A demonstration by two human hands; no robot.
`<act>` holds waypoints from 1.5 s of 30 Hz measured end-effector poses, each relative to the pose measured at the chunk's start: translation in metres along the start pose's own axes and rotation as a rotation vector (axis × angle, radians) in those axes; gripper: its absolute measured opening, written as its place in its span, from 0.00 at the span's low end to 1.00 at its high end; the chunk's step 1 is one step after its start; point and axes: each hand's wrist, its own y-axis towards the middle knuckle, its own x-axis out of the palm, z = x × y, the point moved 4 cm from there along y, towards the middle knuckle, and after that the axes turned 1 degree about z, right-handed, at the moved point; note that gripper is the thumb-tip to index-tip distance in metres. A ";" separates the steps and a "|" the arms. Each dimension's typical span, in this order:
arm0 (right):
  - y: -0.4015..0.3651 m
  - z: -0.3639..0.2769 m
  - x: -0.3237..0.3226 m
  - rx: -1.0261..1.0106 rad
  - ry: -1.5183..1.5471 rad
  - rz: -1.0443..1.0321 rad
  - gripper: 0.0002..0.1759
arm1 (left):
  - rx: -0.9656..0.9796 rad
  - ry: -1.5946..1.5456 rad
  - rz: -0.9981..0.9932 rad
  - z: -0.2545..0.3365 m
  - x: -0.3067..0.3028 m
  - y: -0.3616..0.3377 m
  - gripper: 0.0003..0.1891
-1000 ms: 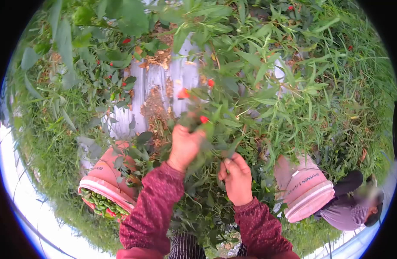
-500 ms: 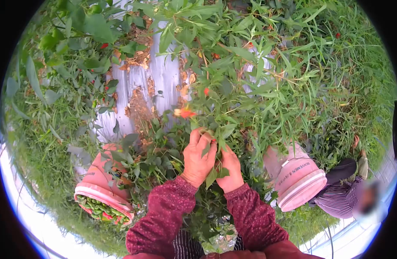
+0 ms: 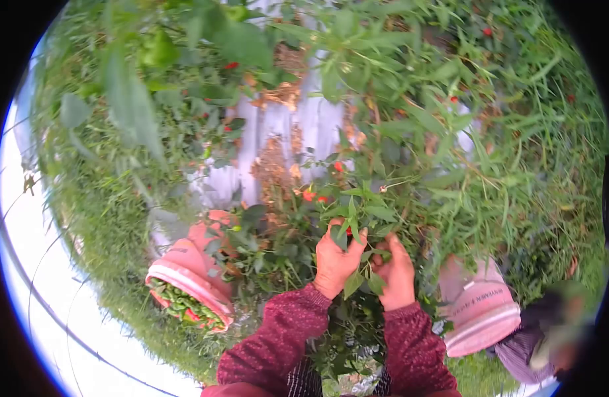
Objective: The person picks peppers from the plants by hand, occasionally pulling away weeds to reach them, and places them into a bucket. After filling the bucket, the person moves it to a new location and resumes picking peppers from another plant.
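Note:
Both of my hands are among the leaves of a pepper plant (image 3: 374, 212) near the middle of the view. The fingers of my left hand (image 3: 337, 259) are curled round a small red pepper (image 3: 349, 231), partly covered by leaves. Just to the right, my right hand (image 3: 394, 272) is closed with bent fingers among the leaves; what it holds, if anything, is hidden. Other red peppers (image 3: 309, 195) hang a little above and left of my left hand.
A pink bucket (image 3: 188, 268) holding green and red peppers tilts at the lower left. Another pink bucket (image 3: 480, 311) stands at the lower right, beside a person in striped clothing (image 3: 526, 351). Silvery sheeting (image 3: 271, 126) lies between the plants.
The whole view has shifted, so the plants, buckets and my hands appear further right and lower. My hands stay close together at the plant. The person at the right has changed posture.

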 end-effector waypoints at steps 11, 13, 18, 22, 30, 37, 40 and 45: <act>-0.009 -0.003 0.013 -0.200 0.014 -0.314 0.15 | 0.508 0.342 -0.003 0.086 -0.056 -0.001 0.15; -0.011 -0.006 0.016 -0.158 0.130 -0.387 0.16 | 0.616 0.352 -0.169 0.094 -0.044 -0.015 0.15; -0.019 -0.021 0.024 -0.172 0.219 -0.482 0.20 | 0.562 0.601 -0.376 0.085 -0.002 -0.030 0.22; -0.017 -0.018 0.021 -0.085 0.226 -0.566 0.26 | 0.383 0.543 -0.404 0.080 0.012 -0.025 0.23; -0.024 -0.016 0.021 -0.030 0.192 -0.623 0.27 | 0.226 0.124 -0.478 0.082 -0.008 -0.020 0.10; -0.025 0.000 0.021 -0.059 0.157 -0.632 0.22 | -0.360 -0.327 -0.342 0.065 -0.134 -0.070 0.08; -0.029 0.013 0.011 -0.041 0.060 -0.643 0.21 | -0.395 -0.281 -0.129 0.036 -0.216 -0.109 0.08; -0.059 0.007 -0.017 -0.012 -0.258 -0.531 0.20 | -0.440 0.039 0.292 -0.030 -0.361 -0.164 0.08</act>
